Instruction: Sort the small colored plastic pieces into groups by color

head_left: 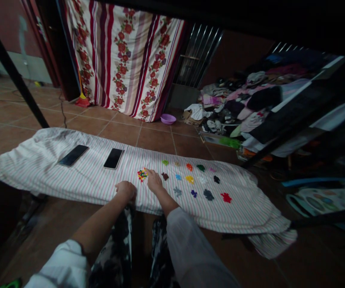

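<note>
My right hand (154, 181) reaches over the striped cloth, its fingers drawn together at the right edge of a small mixed pile of red, yellow and green pieces (142, 174). Whatever may be between the fingertips is too small to make out. Curled at the front edge of the cloth is my left hand (126, 189), closed, with no object visible in it. Right of my right hand lie several little single-colour piles, among them dark brown pieces (165, 176), light blue pieces (178, 177), yellow pieces (189, 179), grey pieces (208, 195) and red pieces (226, 197).
The striped cloth (79, 174) covers a long low surface. Two phones, a left phone (74, 155) and a right phone (113, 159), lie on it. Beyond are a floral curtain (124, 60), a purple basin (168, 119) and a heap of clothes (244, 100). Dark poles slant at both sides.
</note>
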Motion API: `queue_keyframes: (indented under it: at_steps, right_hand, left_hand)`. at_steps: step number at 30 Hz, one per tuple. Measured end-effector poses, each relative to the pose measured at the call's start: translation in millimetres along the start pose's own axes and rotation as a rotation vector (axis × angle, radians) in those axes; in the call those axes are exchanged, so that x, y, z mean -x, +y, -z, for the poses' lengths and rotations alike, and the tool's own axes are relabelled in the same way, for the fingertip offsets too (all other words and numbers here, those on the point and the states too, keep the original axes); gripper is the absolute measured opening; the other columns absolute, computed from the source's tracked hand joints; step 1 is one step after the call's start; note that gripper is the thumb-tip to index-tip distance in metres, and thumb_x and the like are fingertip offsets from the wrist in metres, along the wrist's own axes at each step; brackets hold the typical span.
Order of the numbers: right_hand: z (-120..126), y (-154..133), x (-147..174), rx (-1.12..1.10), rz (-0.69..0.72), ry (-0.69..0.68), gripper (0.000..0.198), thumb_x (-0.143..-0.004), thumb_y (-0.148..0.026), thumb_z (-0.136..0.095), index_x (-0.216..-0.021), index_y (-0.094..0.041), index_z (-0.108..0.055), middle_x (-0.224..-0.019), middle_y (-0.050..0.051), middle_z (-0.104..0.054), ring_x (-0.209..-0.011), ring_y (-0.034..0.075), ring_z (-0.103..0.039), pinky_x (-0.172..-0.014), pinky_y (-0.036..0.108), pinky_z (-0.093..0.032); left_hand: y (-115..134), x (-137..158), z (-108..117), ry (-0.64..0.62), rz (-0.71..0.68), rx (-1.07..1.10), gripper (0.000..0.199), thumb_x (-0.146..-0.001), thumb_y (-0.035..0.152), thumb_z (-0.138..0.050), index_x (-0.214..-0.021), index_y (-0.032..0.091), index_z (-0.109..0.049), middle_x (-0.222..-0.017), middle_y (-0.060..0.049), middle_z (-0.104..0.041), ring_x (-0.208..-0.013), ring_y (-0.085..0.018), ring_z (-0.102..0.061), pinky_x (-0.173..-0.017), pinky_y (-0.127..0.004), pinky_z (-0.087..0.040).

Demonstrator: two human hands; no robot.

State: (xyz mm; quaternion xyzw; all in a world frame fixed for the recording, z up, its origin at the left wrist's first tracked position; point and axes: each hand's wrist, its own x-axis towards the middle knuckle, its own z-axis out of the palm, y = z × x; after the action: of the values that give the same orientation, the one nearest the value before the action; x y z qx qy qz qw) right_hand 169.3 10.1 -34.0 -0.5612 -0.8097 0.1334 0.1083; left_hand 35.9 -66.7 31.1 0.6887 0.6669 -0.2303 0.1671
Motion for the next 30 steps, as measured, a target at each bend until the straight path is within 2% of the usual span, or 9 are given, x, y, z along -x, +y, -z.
queue_keyframes:
  at_steps: [7,11,18,21,25,30]
  right_hand:
    - [-11.8,0.4,8.0,-0.012,-0.046,0.145,0.049,-0.089,-0.005,-0.038,-0.129,-0.022,-0.06,-0.117,0.01,-0.062,-0.108,0.022,-0.056,-0.092,0.03,-0.04]
    - [-21.2,3.2,15.3,-0.044,-0.054,0.249,0.039,-0.092,-0.01,-0.039,-0.122,-0.017,-0.062,-0.109,0.011,-0.064,-0.106,0.021,-0.056,-0.094,0.031,-0.041]
    - [-28.7,8.7,20.0,-0.129,-0.001,0.376,0.032,-0.093,-0.013,-0.039,-0.112,-0.019,-0.064,-0.105,0.008,-0.065,-0.101,0.02,-0.057,-0.093,0.03,-0.041]
    - [-28.2,9.4,20.4,-0.175,0.01,0.402,0.029,-0.092,-0.014,-0.04,-0.106,-0.02,-0.064,-0.104,0.006,-0.065,-0.099,0.019,-0.057,-0.09,0.029,-0.041]
    - [-26.1,8.5,20.6,-0.198,0.001,0.39,0.025,-0.092,-0.014,-0.041,-0.099,-0.021,-0.064,-0.101,0.005,-0.065,-0.096,0.018,-0.058,-0.088,0.029,-0.042]
    - [-24.1,5.9,21.4,-0.168,-0.022,0.355,0.022,-0.092,-0.014,-0.043,-0.101,-0.019,-0.062,-0.103,0.007,-0.065,-0.099,0.018,-0.057,-0.091,0.029,-0.041]
  left_hand:
    - [2.2,-7.7,0.3,-0.001,0.03,0.012,0.047,-0.064,0.024,-0.072,-0.109,0.013,-0.073,-0.113,-0.024,-0.07,-0.098,-0.042,-0.067,-0.078,-0.061,-0.056]
    - [2.3,-10.3,0.9,0.013,0.04,0.008,0.045,-0.067,0.025,-0.069,-0.11,0.011,-0.072,-0.112,-0.025,-0.07,-0.099,-0.042,-0.067,-0.075,-0.057,-0.058]
    - [3.1,-10.3,2.5,0.018,0.016,-0.011,0.047,-0.067,0.024,-0.071,-0.112,0.01,-0.072,-0.11,-0.027,-0.07,-0.101,-0.044,-0.066,-0.073,-0.057,-0.058]
    - [2.2,-7.8,0.8,0.021,0.0,-0.02,0.04,-0.069,0.02,-0.068,-0.107,0.009,-0.073,-0.106,-0.027,-0.071,-0.099,-0.042,-0.067,-0.075,-0.058,-0.057]
    - [-1.5,-5.1,-0.5,0.027,-0.044,-0.018,0.035,-0.069,0.021,-0.07,-0.103,0.013,-0.075,-0.106,-0.025,-0.071,-0.101,-0.037,-0.068,-0.081,-0.054,-0.055]
    - [-3.0,-4.1,0.2,0.045,-0.043,-0.009,0.037,-0.072,0.026,-0.068,-0.105,0.013,-0.074,-0.108,-0.026,-0.07,-0.104,-0.036,-0.067,-0.081,-0.052,-0.055]
